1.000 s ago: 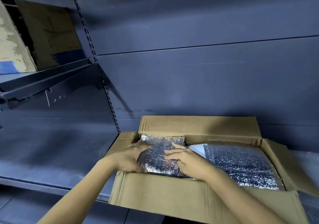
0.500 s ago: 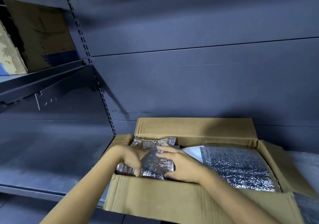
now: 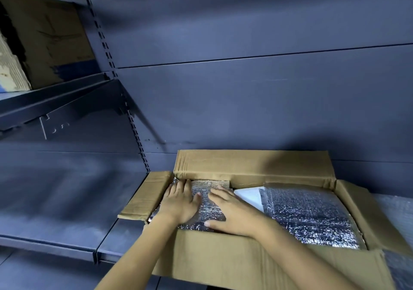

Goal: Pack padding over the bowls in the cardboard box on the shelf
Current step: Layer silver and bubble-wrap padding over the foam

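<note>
Dark grey metal shelving [image 3: 55, 211] carries an open brown cardboard box [image 3: 223, 260] at the lower centre of the frame. Its left end holds a crinkled silver foil padding sheet [image 3: 212, 184]. The left hand [image 3: 178, 202] and right hand [image 3: 234, 216] press flat on it, fingers straight. To the right lie a white sheet [image 3: 249, 197] and a second silver foil pad [image 3: 308, 216].

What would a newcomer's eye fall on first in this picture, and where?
The left hand and right hand press flat on a silver padding sheet in the left end of the open cardboard box. A second silver sheet covers the right end, with a white piece showing between them. The box sits on a dark shelf.
</note>
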`<state>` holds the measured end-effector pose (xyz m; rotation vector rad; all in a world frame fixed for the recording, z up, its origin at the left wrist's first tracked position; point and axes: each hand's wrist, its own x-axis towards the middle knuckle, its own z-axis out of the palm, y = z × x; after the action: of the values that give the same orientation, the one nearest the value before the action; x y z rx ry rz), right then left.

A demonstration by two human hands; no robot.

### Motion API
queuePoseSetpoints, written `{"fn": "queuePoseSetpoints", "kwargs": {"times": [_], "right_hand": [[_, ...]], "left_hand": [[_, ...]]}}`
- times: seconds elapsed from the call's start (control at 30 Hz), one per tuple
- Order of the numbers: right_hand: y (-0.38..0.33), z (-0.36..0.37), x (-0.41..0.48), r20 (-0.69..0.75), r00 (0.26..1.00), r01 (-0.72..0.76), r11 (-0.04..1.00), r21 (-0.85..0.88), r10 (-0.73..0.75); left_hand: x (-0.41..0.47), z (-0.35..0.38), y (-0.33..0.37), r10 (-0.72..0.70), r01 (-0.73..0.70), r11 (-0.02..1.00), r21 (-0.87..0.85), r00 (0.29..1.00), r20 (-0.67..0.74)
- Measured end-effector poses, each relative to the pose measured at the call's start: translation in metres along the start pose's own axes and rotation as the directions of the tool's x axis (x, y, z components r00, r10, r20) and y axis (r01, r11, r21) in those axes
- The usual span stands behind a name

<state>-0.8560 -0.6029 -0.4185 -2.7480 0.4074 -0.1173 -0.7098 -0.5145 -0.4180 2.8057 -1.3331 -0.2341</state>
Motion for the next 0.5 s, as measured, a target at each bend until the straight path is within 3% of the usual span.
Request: {"fn": "queuePoseSetpoints", "kwargs": {"times": [0.5], "right_hand": [[0.0, -0.0058, -0.0016, 0.043, 0.998, -0.045, 0.996, -0.073, 0.048]], "left_hand": [[0.0093, -0.0012, 0.007, -0.058, 0.059, 0.998, 0.028, 0.998, -0.025]]}}
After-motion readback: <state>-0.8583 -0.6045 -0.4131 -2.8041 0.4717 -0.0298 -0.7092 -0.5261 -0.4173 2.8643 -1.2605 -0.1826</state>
